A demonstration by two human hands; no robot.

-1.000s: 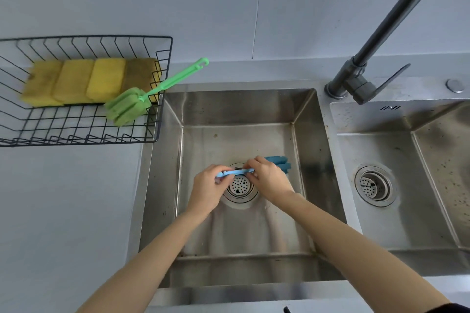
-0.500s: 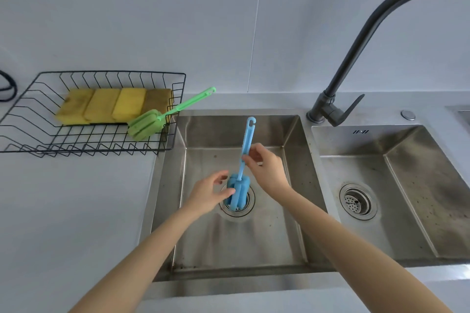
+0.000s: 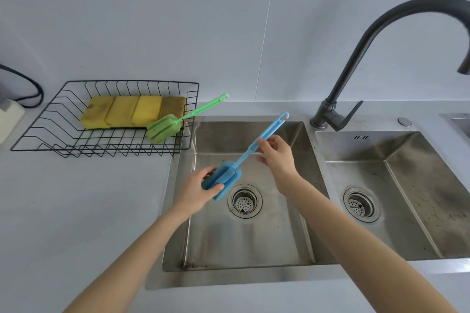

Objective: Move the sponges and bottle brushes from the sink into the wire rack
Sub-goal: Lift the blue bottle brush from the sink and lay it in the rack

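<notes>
A blue bottle brush (image 3: 230, 175) is held tilted above the left sink basin (image 3: 300, 236). My left hand (image 3: 197, 192) grips its foam head, and my right hand (image 3: 276, 157) pinches the handle near its middle. The handle's hooked end points up and to the right. On the counter to the left stands the black wire rack (image 3: 50, 123). Inside it lie several yellow sponges (image 3: 134, 110) in a row, with a green bottle brush (image 3: 165, 129) beside them; the green handle sticks out over the rack's right rim.
A dark curved faucet (image 3: 356, 58) rises behind the divider between the two basins. The right basin (image 3: 419, 185) has a drain. A white plug with a black cable (image 3: 23, 89) sits at the far left. Grey counter (image 3: 76, 211) stretches left of the sink.
The blue brush has been lifted off the drain and tilted from upright to slanted, and it has moved up and left. Both hands still hold it.
</notes>
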